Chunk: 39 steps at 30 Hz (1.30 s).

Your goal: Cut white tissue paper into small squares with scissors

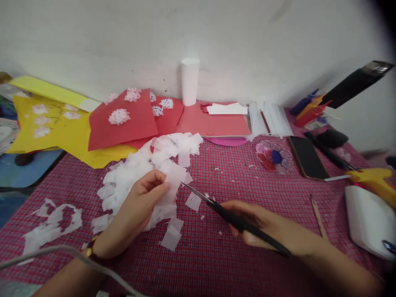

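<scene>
My left hand (142, 198) pinches a folded piece of white tissue paper (171, 181) over a heap of white tissue squares (145, 165) on the red checked tablecloth (216, 255). My right hand (262, 227) grips black scissors (216, 206), and their tip touches the right edge of the held tissue. Loose cut squares (171, 237) lie below the left hand. More white scraps (52, 222) lie at the near left.
Red (123, 123) and yellow (62, 128) paper sheets with white tissue flowers lie at the back left. A white roll (189, 81) stands by the wall. A phone (307, 156), a glass dish (274, 156), a yellow glue gun (374, 179), a white box (369, 218) and a wooden stick (318, 216) are at right.
</scene>
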Tool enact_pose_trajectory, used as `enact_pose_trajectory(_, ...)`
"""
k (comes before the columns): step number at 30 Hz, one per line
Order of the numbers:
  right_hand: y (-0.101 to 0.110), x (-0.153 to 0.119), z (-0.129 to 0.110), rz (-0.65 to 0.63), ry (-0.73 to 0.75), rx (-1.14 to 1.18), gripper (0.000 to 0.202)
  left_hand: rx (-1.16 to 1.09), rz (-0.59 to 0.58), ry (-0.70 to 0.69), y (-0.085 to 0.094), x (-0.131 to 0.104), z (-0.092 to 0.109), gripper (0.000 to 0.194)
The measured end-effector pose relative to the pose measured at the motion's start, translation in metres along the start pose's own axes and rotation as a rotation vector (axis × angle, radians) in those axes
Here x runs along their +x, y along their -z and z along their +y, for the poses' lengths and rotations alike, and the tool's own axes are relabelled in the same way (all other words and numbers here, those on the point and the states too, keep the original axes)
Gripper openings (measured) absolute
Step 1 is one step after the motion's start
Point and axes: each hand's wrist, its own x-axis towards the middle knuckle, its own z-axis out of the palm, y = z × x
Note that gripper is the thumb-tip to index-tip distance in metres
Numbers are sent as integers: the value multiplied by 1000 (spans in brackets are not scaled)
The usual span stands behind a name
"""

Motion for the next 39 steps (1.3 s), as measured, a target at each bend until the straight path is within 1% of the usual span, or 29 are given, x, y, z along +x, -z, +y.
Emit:
enact_pose_trajectory(5,-3,14,0,-4,40,77,59,44,-54,82,-3,-2,-2,20)
enact_pose_trajectory(8,-4,17,0,-11,27,93,60,34,-79,103,-4,-2,-1,20)
enact_pose_trajectory(16,-4,18,7,4,-11,74,59,37,-59,129,-10,-2,2,23)
enact_pose_trajectory(21,-4,17,12,42,-89,56,56,-29,-57,144,-11,-2,4,23)
enact_pose_trajectory(23,-3,17,15,62,-81,78,58,-74,-107,206,-8,-2,4,21)
enact_pose_trajectory(26,0,17,19,81,-18,117,58,-87,-230,344,-4,-3,4,22)
enact_pose_trajectory(28,3,16,19,71,11,104,55,-61,-264,388,-1,-4,3,20)
enact_pose_trajectory(31,9,10,16,39,64,24,55,-53,-234,359,0,-4,3,15)
enact_pose_trajectory(34,12,1,9,9,88,-33,57,-75,-180,254,0,-4,4,12)
enact_pose_trajectory(36,11,-6,3,38,38,-45,55,-97,-152,191,0,-3,5,11)
enact_pose_trajectory(39,6,-15,-6,106,-59,-58,57,-122,-130,149,1,-3,6,9)
